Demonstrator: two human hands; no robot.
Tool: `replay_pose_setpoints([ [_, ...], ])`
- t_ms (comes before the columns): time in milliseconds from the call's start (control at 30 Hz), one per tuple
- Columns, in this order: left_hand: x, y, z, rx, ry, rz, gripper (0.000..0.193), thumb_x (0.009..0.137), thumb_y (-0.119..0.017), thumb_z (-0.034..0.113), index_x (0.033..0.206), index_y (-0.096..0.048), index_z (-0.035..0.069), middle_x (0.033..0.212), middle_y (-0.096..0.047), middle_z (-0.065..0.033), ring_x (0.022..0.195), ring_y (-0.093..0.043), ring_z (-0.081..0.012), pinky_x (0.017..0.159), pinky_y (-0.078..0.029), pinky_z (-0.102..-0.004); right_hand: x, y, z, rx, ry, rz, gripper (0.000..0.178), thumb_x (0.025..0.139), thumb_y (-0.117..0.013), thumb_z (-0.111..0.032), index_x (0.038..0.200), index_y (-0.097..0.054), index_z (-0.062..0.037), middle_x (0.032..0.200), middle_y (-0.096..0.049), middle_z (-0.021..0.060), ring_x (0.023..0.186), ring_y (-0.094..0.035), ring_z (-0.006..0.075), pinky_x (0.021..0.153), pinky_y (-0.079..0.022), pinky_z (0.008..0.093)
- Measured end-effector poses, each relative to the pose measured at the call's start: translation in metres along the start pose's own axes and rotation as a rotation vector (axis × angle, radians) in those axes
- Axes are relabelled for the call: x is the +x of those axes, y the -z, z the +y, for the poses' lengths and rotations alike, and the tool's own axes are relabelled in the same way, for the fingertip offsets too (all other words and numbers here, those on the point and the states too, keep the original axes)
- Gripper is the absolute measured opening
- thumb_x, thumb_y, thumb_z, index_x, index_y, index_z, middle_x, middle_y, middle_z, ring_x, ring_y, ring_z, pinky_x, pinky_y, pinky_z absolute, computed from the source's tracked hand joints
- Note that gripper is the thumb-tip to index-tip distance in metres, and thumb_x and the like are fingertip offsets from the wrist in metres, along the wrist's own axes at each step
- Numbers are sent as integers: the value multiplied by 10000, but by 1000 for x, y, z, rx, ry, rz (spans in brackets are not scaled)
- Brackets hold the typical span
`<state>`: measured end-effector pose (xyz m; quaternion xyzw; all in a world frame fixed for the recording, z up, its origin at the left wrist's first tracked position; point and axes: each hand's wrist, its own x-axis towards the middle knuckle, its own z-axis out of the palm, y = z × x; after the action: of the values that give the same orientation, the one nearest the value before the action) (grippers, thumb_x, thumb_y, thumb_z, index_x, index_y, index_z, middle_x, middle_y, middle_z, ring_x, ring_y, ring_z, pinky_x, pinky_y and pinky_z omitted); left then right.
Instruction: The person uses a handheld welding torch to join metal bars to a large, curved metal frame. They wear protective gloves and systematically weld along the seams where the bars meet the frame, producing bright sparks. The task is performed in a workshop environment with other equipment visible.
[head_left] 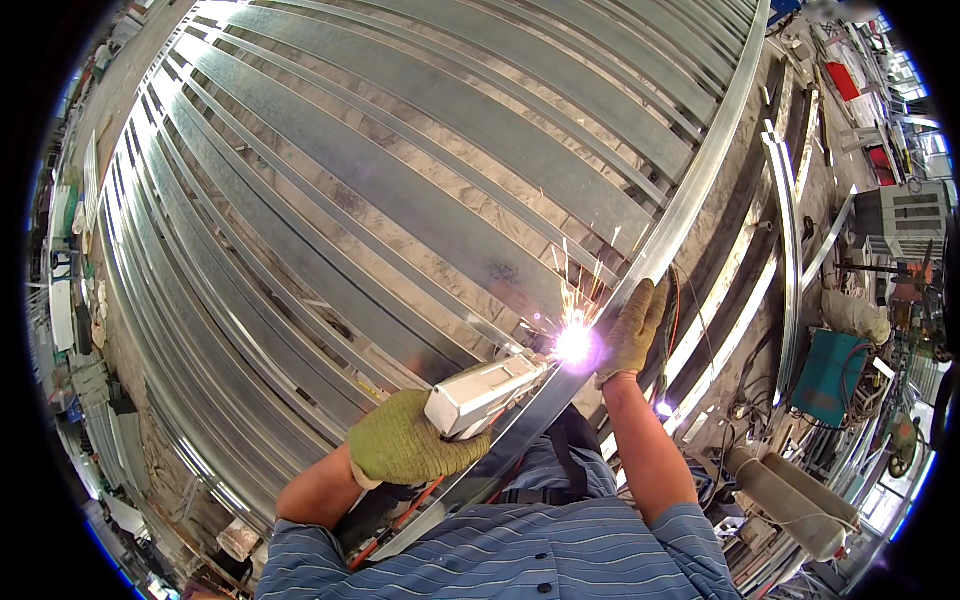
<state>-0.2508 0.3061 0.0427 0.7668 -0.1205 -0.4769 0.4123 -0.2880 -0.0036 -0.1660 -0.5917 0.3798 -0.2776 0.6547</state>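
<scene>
Slats (490,250) of dull silver metal, wide and narrow, fan across the frame from upper left to centre, with a pale, dusty floor (130,65) showing through the gaps. They glare white in the upper left. A smooth, box-edged rail (690,215) curves along their ends from the upper right to the lower centre, its bend owed partly to the lens.

The room is a cluttered workshop. At right lie long, shiny bars (787,250); beyond them are a red piece (842,82) in the upper right, a louvred grey cabinet (905,215) and a teal box (830,378). Two dull, rounded cylinders (790,505) lie at lower right.

At lower centre, the left hand (405,445), in a rough olive glove, is closed around a pale, boxy tool (485,395) with flat faces. The tool's tip meets a violet-white glare (575,345) at the rail, and thin orange sparks fly upward. The right hand (632,328), gloved in worn brownish cloth, lies against the rail just right of the glare, fingers together; whether they curl round it cannot be told. A striped blue shirt (500,560) fills the lower edge.
</scene>
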Motion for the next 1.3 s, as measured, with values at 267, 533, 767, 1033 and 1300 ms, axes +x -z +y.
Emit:
replay_pose_setpoints([
  [267, -3, -2, -2, -69, 44, -42, 544, 968, -795, 441, 1402, -717, 123, 1110, -802, -159, 997, -777, -304, 882, -596, -382, 0, 4, -2, -96, 34, -33, 692, 1152, -581, -432, 1690, -368, -52, 1588, -530, 94, 1347, -532, 197, 1173, -396, 331],
  [533, -8, -6, -9, -13, 23, -35, 560, 976, -787, 446, 1430, -701, 130, 1128, -804, -156, 1022, -773, -318, 888, -601, -378, -9, -7, -21, -131, -21, -9, 736, 1159, -563, -435, 1692, -332, 16, 1689, -445, 139, 1506, -448, 230, 1264, -318, 335],
  [767, -10, -12, -7, -25, 96, -6, 581, 934, -832, 412, 1408, -713, 98, 1099, -813, -153, 982, -783, -292, 884, -605, -371, -9, -4, -24, -249, -11, -5, 765, 1160, -553, -457, 1701, -310, 27, 1726, -399, 152, 1562, -398, 243, 1294, -272, 333],
  [1033, -60, -3, 27, -281, -105, 278, 681, 850, -944, 243, 1448, -690, 40, 1090, -825, -102, 957, -741, -160, 876, -595, -318, -8, -7, -30, -289, 38, -11, 721, 1175, -507, -450, 1693, -339, 22, 1710, -425, 161, 1537, -423, 255, 1278, -287, 344],
  [1300, -75, -19, 16, -537, 46, 301, 666, 852, -923, 44, 1457, -648, -1, 1133, -814, -112, 1003, -741, -169, 847, -613, -337, -14, -13, -33, -161, -10, -38, 662, 1187, -480, -401, 1679, -336, 17, 1637, -472, 206, 1451, -481, 285, 1242, -344, 357],
])
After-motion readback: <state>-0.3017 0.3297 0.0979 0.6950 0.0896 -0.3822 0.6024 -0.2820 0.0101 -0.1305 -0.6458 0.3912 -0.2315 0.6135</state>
